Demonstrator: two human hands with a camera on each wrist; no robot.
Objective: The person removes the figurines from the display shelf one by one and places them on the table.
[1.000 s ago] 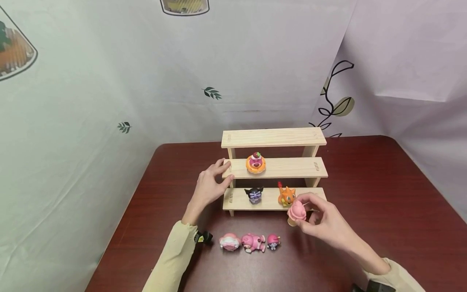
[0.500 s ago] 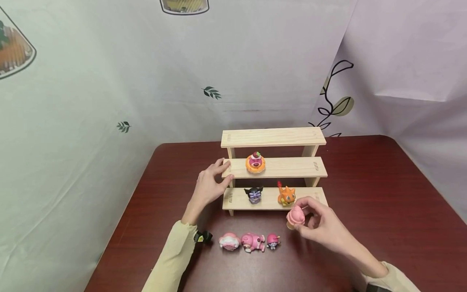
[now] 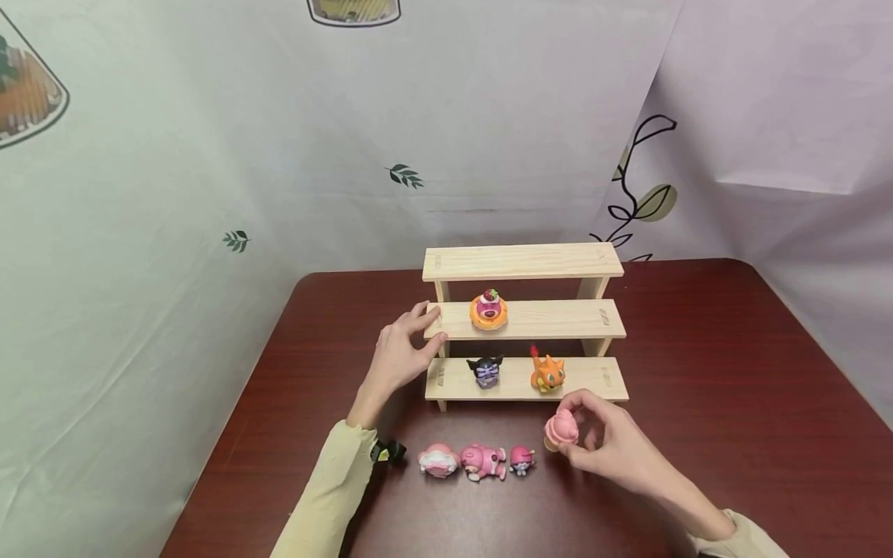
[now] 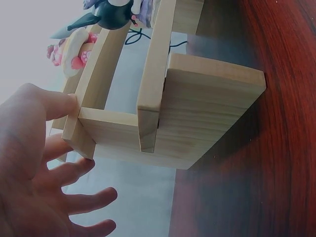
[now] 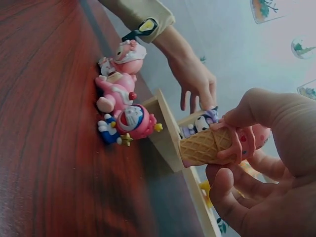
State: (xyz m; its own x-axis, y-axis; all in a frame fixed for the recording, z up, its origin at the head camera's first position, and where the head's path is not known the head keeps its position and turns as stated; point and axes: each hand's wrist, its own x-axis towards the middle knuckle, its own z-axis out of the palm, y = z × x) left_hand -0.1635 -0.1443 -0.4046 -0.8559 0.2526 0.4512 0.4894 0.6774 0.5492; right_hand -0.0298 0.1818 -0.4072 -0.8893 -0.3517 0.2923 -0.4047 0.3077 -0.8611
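Between right thumb and fingers, my right hand [image 3: 617,449] holds a pink ice cream cone toy [image 3: 561,428], cone end down, in front of the lowest step's right end. Its waffle-patterned cone [image 5: 207,147] shows closely in the right wrist view. My left hand [image 3: 401,353] pinches the left end of the middle board of a three-step wooden display shelf [image 3: 558,318]; in the left wrist view its other fingers stick out past the wood. Lying in a row on the table are a pink-and-white figurine [image 3: 439,461], a pink bear figurine [image 3: 483,462] and a small pink-hooded figurine [image 3: 521,459].
On the middle step sits an orange ring-shaped figurine [image 3: 488,311]. The lowest step bears a black-and-purple figurine [image 3: 485,372] and an orange dragon-like figurine [image 3: 548,373]. A pale cloth backdrop [image 3: 335,139] hangs behind the dark red table [image 3: 711,349].
My right hand has come down and slightly left with the ice cream cone toy, away from the lowest step. My left hand stays on the shelf.
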